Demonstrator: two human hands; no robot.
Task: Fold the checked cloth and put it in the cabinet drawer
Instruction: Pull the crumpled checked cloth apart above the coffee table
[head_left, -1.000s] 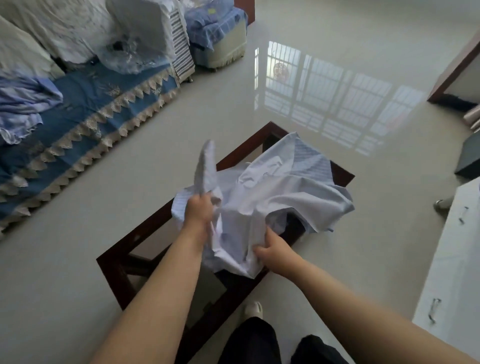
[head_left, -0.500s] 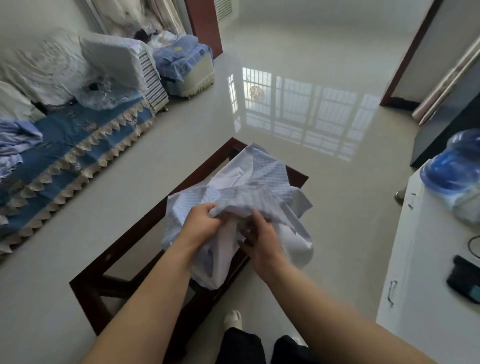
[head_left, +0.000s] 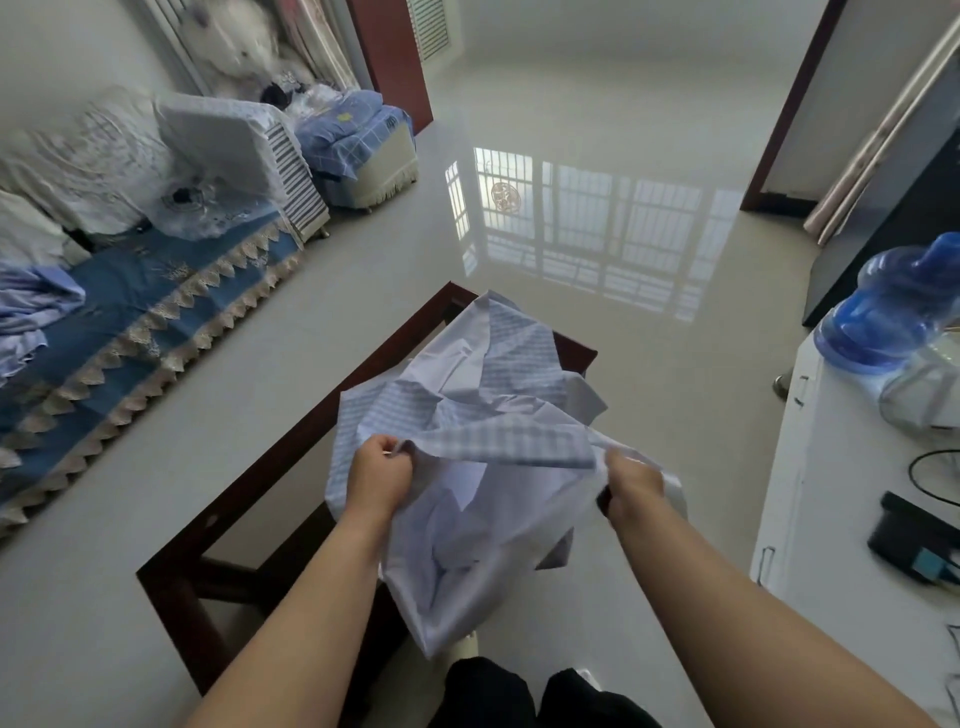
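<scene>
The checked cloth (head_left: 467, 415) is pale blue and white, crumpled, and hangs in front of me above the low glass-topped table (head_left: 218, 509). My left hand (head_left: 376, 478) grips one part of its upper edge. My right hand (head_left: 631, 483) grips another part farther right, so a checked strip is stretched between them. The rest of the cloth sags below my hands and bunches over the table's far end. The white cabinet (head_left: 831, 519) stands at the right, with small drawer handles (head_left: 763, 564) on its front; its drawers look closed.
A blue-covered sofa (head_left: 130, 312) with cushions and clothes lines the left side. On the cabinet top are a blue water bottle (head_left: 893, 312), a dark device (head_left: 914, 540) and a cable. Glossy floor lies between table and cabinet. My dark trouser legs show below.
My hands, close together on the bunched cloth half a second ago, have moved apart and drawn a checked edge out between them. My view has tilted up and shows more of the cabinet.
</scene>
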